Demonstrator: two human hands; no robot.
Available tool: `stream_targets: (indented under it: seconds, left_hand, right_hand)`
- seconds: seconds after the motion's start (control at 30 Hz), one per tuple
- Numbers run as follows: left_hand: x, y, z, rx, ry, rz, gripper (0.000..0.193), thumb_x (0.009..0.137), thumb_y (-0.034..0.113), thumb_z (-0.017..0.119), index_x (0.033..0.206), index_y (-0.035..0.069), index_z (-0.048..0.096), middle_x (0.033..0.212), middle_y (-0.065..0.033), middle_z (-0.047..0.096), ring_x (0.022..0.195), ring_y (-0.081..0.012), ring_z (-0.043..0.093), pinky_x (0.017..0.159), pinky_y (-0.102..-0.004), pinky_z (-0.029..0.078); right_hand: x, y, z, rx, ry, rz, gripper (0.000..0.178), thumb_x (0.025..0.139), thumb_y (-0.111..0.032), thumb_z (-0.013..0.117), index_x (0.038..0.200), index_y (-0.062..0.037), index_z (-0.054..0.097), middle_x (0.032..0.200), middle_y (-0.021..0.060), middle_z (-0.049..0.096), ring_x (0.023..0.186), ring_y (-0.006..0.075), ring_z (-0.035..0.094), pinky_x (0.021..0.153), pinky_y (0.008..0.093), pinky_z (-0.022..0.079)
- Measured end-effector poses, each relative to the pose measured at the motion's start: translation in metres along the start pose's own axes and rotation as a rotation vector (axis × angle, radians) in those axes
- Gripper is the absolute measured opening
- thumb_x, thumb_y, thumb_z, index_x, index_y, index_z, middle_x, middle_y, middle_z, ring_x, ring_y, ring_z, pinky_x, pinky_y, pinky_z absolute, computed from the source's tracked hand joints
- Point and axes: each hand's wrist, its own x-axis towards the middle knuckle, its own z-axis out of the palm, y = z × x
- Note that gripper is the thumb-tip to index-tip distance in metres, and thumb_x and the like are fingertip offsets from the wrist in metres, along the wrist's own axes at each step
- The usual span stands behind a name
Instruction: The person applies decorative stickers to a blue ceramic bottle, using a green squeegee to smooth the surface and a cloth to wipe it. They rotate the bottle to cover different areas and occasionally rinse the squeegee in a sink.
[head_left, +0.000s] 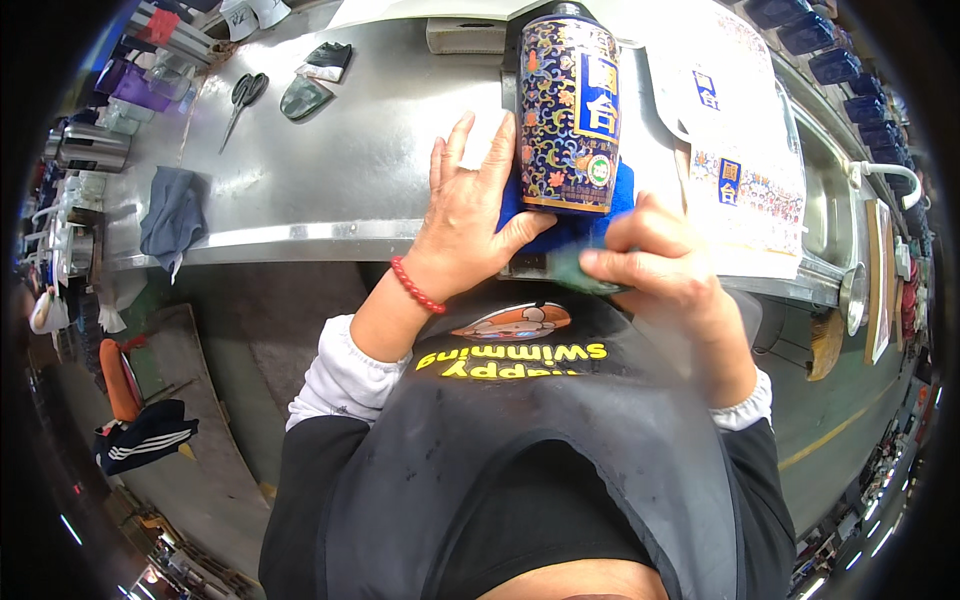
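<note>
I see the tall patterned blue ceramic bottle (pixel 568 110) lying on a blue cloth (pixel 560 225) on the steel workbench (pixel 360 150), between my left hand (pixel 468 225) and right hand (pixel 660 270), with steel scissors (pixel 243 100) far left.

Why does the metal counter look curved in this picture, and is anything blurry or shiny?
In the head view, the fisheye lens bends the steel counter toward the dark round rim; its surface shows soft glare patches. The patterned bottle and left hand look sharp. The right hand is slightly smeared, as is the green piece it pinches.
</note>
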Motion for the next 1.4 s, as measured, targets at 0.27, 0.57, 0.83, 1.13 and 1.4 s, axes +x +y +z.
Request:
stream_targets:
  seconds: [0.27,0.57,0.83,1.13,1.4]
  left_hand:
    - [0.009,0.003,0.0,-0.282,-0.022,-0.106,0.099,0.098,0.069,0.047,0.158,-0.006,0.024,0.141,-0.0246,0.056,0.145,-0.0425,0.032,0.121,-0.0518,0.011]
    - [0.009,0.013,0.0,-0.149,0.046,-0.023,0.102,0.095,0.067,0.054,0.157,-0.007,0.024,0.148,-0.0261,0.047,0.144,-0.0436,0.033,0.12,-0.0562,0.013]
    - [0.01,0.018,0.01,0.132,0.087,0.113,0.106,0.085,0.043,0.079,0.156,-0.011,0.023,0.144,-0.0281,0.052,0.136,-0.0451,0.047,0.119,-0.066,0.013]
    - [0.003,0.019,0.003,0.295,0.161,0.187,0.101,0.087,0.04,0.077,0.16,-0.003,0.022,0.158,-0.0238,0.037,0.148,-0.0527,0.026,0.12,-0.0645,0.01]
    - [0.015,0.024,0.004,0.235,0.13,0.188,0.108,0.083,0.044,0.08,0.157,-0.01,0.024,0.144,-0.0252,0.055,0.131,-0.0399,0.057,0.119,-0.0631,0.019]
  right_hand:
    - [-0.016,0.008,0.012,-0.115,0.169,0.016,0.043,0.058,-0.002,0.077,0.1,-0.0117,0.075,0.092,0.0011,0.061,0.08,0.0225,0.056,0.074,0.0361,0.045]
    - [-0.017,0.008,0.007,0.325,0.369,0.363,0.024,0.084,-0.001,0.079,0.107,-0.0008,0.07,0.096,0.0096,0.068,0.085,0.0185,0.063,0.075,0.0313,0.051]
    - [-0.017,0.015,0.04,0.513,0.691,0.812,0.019,0.097,-0.012,0.07,0.111,0.0004,0.068,0.089,0.006,0.074,0.081,0.0098,0.068,0.072,0.0265,0.055]
    - [-0.015,0.009,0.04,0.383,0.666,0.927,0.024,0.098,-0.017,0.07,0.112,0.0025,0.068,0.089,0.0054,0.073,0.078,0.009,0.067,0.069,0.0241,0.054]
    - [-0.019,0.013,0.042,0.462,0.627,0.782,0.018,0.095,-0.011,0.071,0.106,0.0029,0.068,0.088,0.0081,0.074,0.077,0.0098,0.066,0.068,0.026,0.053]
